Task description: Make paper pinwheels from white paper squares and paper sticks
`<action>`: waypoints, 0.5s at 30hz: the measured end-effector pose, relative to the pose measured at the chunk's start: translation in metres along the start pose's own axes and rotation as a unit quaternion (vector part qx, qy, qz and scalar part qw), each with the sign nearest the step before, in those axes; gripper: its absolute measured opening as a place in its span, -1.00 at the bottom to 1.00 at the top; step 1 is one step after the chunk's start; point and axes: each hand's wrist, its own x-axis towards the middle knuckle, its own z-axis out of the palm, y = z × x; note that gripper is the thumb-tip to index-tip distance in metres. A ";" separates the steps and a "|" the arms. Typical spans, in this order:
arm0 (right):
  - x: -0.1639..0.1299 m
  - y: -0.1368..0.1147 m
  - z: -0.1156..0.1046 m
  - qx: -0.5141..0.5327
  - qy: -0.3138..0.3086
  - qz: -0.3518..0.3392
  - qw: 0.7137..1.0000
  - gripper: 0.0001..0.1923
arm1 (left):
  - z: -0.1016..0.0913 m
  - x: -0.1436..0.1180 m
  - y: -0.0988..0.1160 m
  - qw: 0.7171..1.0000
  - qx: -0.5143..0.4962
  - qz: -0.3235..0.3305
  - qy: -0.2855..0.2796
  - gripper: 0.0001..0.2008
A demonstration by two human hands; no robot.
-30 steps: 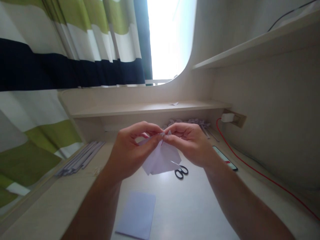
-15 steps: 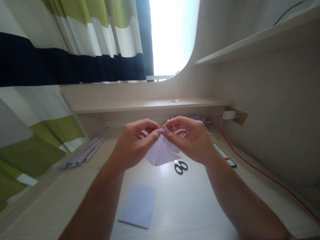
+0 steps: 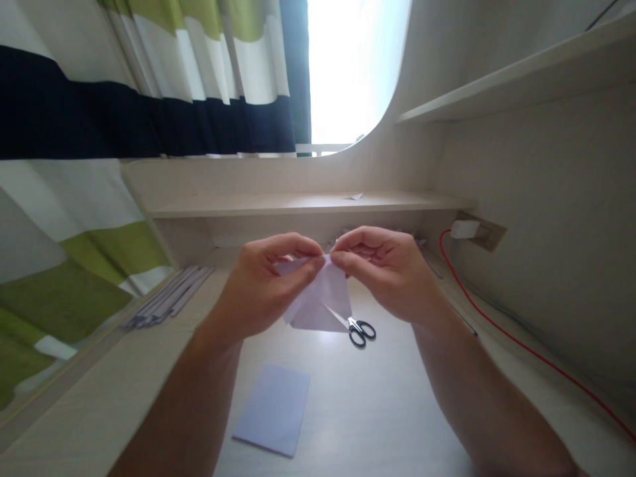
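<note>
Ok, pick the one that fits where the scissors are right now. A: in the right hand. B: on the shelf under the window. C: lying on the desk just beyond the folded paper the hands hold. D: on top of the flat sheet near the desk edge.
C: the scissors lie flat on the desk, untouched, while the left hand and right hand both pinch the folded paper.

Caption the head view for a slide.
Left hand and right hand pinch folded paper above desk, scissors beneath.
</note>
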 end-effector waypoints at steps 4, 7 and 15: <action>0.001 0.000 -0.002 0.039 -0.007 0.015 0.999 -0.92 | -0.002 -0.001 0.001 1.000 -0.027 -0.004 0.003 -0.94; 0.002 -0.001 -0.005 0.028 -0.015 0.015 0.999 -0.89 | -0.004 0.000 0.000 0.999 -0.038 -0.014 0.013 -0.95; -0.007 -0.014 -0.008 0.012 0.077 -0.032 0.996 -0.86 | -0.004 0.003 -0.001 0.998 -0.052 -0.042 0.024 -0.95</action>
